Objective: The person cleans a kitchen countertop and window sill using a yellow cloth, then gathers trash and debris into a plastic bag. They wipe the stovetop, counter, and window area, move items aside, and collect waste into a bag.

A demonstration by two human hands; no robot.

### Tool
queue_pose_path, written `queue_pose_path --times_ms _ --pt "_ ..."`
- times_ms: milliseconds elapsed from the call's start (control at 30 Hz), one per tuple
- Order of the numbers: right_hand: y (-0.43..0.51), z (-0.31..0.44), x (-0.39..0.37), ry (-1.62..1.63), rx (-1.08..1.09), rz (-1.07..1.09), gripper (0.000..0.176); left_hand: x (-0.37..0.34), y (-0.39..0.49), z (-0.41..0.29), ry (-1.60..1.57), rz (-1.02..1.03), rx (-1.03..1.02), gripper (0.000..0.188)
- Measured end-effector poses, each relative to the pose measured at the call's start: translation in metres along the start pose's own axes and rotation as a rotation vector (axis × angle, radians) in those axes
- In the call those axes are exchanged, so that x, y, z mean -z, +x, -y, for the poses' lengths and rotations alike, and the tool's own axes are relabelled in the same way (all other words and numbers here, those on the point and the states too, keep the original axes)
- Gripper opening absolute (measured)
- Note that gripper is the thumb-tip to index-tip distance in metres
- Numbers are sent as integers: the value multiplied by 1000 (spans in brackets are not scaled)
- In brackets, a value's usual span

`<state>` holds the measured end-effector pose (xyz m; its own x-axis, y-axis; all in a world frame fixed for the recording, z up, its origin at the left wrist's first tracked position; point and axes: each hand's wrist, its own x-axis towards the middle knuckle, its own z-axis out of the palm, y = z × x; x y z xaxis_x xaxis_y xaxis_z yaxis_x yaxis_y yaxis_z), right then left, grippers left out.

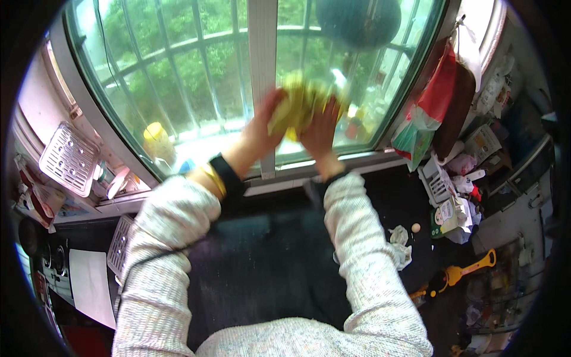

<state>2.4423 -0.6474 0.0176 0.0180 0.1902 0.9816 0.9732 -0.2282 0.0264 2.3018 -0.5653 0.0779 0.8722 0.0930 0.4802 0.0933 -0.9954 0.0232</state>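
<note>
Both hands are raised in front of a sliding window, on a yellow cloth (299, 102) that is blurred by motion. My left hand (263, 127) grips the cloth's left side, close to the upright window frame (262, 58). On the lower right part of the cloth lies my right hand (322, 129), its fingers pointing up. Behind the cloth is the right window pane (294, 49); whether the cloth touches the glass is hard to tell. A black band and a yellow band circle my left wrist.
Below the window runs a dark countertop (267, 267). At right are hanging bags (437, 98), a white basket (435, 185), crumpled plastic (401, 250), an egg-like ball (415, 227) and a yellow-handled tool (464, 272). A perforated rack (70, 159) stands at left, near a stove (55, 263).
</note>
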Motion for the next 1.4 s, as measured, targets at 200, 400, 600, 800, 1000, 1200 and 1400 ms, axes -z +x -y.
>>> queue_pose_path --times_ms 200,400,600,800,1000,1200,1400 --pt "14 -12 -2 -75 -53 93 62 7 13 4 857 -281 -285 51" --pt "308 -72 24 -370 184 -368 59 209 194 -4 459 -655 -326 52" --pt "369 -144 60 -330 199 -431 62 237 277 -41 860 -1012 -293 38" --pt "262 -210 53 -386 56 -437 54 121 282 -70 -7 -1024 -498 41" --pt "32 -224 15 -151 -238 -183 69 -33 217 -92 748 -700 -500 54" --pt "-140 -92 -11 121 -1115 33 58 -121 78 -91 838 112 -563 46" --pt "-97 -55 -15 374 -1108 -104 54 -76 59 -48 999 15 -588 55"
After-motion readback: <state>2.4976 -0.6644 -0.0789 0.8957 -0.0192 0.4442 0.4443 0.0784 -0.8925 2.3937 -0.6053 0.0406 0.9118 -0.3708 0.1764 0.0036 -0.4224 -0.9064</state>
